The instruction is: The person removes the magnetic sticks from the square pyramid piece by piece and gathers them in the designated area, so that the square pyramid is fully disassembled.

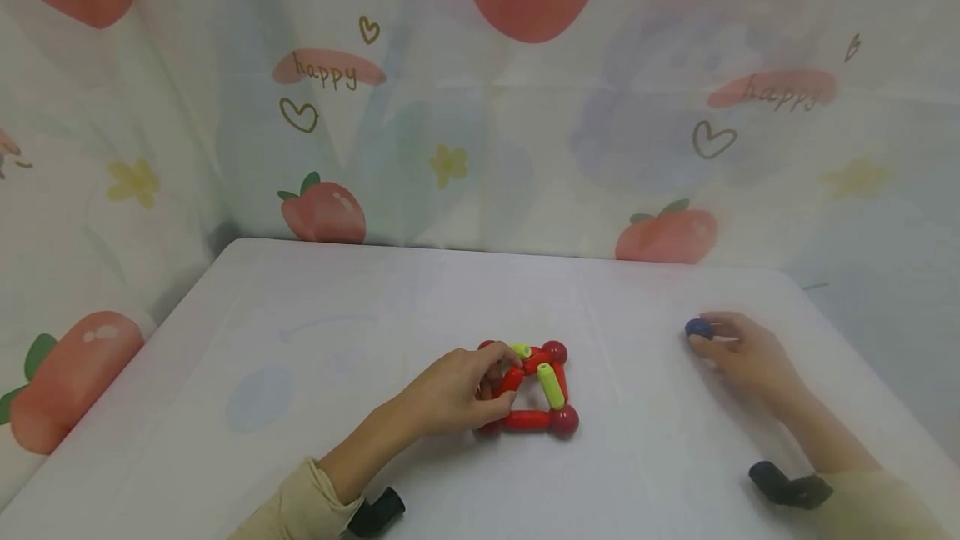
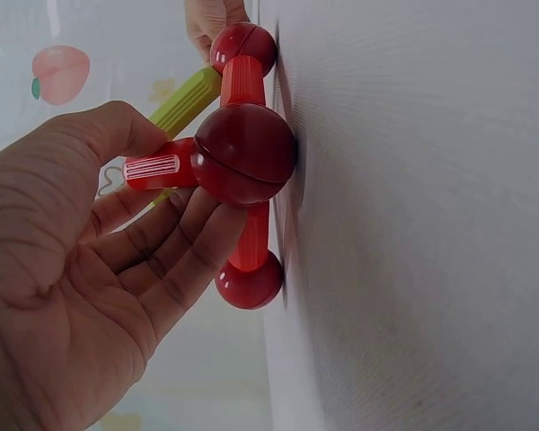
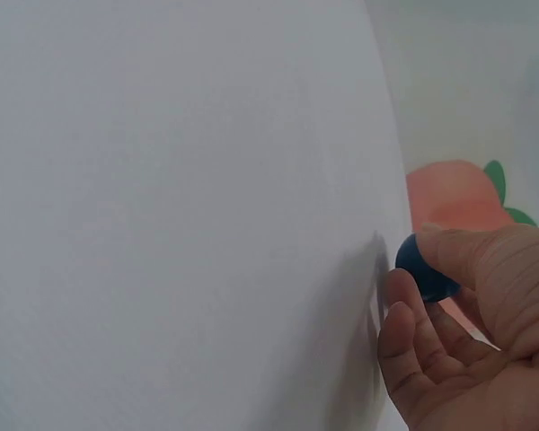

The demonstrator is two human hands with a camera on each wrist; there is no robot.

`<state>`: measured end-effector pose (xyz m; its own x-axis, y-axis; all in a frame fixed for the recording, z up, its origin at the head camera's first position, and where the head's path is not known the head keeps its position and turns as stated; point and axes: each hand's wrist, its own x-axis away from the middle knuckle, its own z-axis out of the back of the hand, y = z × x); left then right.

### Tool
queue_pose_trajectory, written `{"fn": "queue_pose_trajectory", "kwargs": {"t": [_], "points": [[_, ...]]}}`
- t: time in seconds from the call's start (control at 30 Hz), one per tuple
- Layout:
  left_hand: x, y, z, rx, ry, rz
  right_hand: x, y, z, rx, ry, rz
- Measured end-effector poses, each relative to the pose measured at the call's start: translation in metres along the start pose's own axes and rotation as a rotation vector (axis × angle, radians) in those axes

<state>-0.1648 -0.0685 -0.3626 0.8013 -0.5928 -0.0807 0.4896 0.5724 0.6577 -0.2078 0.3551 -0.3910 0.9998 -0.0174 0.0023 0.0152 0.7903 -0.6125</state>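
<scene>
A small frame of red rods [image 1: 527, 420] and dark red balls [image 1: 564, 421] sits on the white table. Yellow-green rods [image 1: 551, 386] rise from its corners. At its left side my left hand [image 1: 457, 390] pinches a red rod [image 2: 153, 166] that sticks up from the corner ball [image 2: 244, 154]; its other fingers curl beneath, by that ball. Far to the right, my right hand [image 1: 750, 357] holds a blue ball [image 1: 699, 328] between thumb and fingers, close over the table. The right wrist view shows this blue ball [image 3: 425, 269] partly covered by the thumb.
The white-covered table [image 1: 637, 482] ends at a printed cloth backdrop [image 1: 517, 148] with fruit and heart pictures. A black wrist mount [image 1: 789, 486] is on the right forearm, another black mount [image 1: 377, 513] on the left.
</scene>
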Motion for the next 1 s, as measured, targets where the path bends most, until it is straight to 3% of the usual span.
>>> {"fn": "queue_pose_trajectory", "kwargs": {"t": [0.27, 0.73, 0.83, 1.0], "points": [[0.0, -0.001, 0.0, 0.015, 0.003, -0.02, -0.002, 0.004, 0.004, 0.028, 0.028, -0.107], [-0.001, 0.0, 0.0, 0.004, 0.003, -0.015, 0.005, -0.006, 0.006, 0.047, 0.102, -0.141], [0.0, 0.001, 0.0, 0.006, -0.001, -0.008, 0.011, -0.018, 0.006, 0.077, 0.143, -0.102], [0.0, 0.001, 0.0, 0.005, 0.006, -0.001, 0.024, -0.046, -0.004, 0.119, 0.196, 0.087]]}}
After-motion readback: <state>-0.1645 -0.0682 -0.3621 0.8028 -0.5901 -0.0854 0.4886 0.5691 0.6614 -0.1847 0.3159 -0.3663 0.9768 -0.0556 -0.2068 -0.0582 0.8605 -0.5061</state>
